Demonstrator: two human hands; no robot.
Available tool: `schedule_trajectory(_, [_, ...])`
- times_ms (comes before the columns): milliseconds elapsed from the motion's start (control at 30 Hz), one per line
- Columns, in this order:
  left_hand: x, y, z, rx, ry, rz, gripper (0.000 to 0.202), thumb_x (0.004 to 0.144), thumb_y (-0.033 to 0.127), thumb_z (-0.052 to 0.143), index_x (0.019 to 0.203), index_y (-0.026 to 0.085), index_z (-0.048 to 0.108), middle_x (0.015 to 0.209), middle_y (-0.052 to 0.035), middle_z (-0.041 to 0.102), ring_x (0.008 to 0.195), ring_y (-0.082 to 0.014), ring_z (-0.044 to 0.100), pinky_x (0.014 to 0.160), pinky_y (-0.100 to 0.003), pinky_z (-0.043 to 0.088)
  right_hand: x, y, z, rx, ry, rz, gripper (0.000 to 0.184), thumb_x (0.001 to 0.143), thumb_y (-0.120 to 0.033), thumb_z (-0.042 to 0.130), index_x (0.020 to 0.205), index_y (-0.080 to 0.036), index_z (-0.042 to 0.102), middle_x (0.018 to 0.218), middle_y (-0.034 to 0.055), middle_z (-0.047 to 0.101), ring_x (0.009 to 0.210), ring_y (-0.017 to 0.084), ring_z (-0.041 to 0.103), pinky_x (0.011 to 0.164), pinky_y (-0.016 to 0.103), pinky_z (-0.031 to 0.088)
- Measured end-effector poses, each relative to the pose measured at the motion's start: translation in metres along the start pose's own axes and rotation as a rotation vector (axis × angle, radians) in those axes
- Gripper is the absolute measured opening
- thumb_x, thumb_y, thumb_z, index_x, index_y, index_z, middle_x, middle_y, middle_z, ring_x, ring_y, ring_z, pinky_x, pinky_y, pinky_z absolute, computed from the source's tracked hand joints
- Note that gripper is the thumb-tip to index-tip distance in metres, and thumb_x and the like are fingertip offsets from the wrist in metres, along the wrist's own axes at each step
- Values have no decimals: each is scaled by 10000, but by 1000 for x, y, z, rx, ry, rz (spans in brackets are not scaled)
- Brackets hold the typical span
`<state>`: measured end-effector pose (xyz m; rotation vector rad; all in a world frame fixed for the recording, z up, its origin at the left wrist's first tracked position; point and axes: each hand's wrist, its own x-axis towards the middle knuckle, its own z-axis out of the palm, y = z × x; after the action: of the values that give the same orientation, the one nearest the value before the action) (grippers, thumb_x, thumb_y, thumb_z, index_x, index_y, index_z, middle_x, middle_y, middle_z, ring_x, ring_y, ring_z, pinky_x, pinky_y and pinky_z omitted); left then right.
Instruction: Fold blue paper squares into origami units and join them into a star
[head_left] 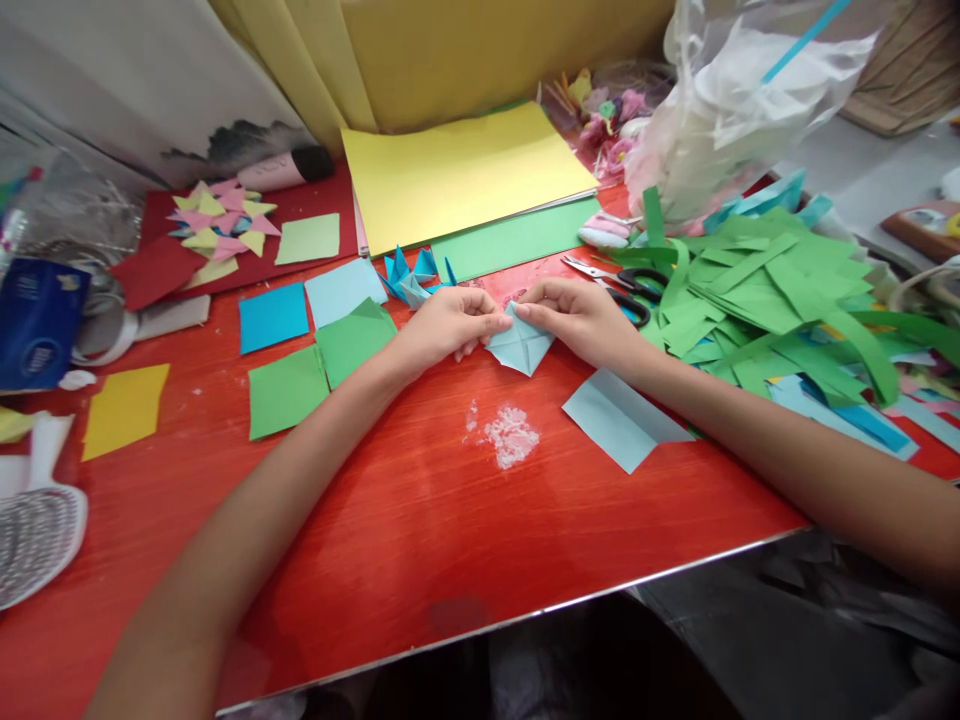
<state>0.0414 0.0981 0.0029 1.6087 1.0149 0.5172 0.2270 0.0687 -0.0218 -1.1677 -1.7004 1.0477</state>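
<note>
Both hands meet at the middle of the red counter [390,520]: the left hand [442,330] and right hand [577,315] each pinch the top edge of a folded pale blue paper [520,345] (its lower point rests on the counter). Just right lies a pale blue sheet [622,420]; black-handled scissors [626,290] sit behind the right hand, beside a heap of green strips [780,300]. Green squares [322,365] lie left.

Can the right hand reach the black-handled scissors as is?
Probably yes: the black-handled scissors lie just beyond the right hand, nothing between, though it pinches the folded light-blue paper with the left hand.
</note>
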Motion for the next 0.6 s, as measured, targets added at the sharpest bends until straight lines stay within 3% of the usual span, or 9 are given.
schedule_trajectory(267, [0,-5,5,-61,95,13,221,762,256,666,642,161,506,476,54,489,360,-35,388,354,-188,280,2,3,0,18,-24,19,342,782,-515,651,783,-174,614,664,7,568,609,115,453,529,256,315])
schedule_trajectory(600, [-2,-8,8,-70,93,127,150,782,263,635,714,159,551,463,61,459,373,-36,375,359,-175,272,4,5,-3,29,-176,36,233,798,-388,661,778,-167,591,618,-16,517,572,95,434,502,235,285])
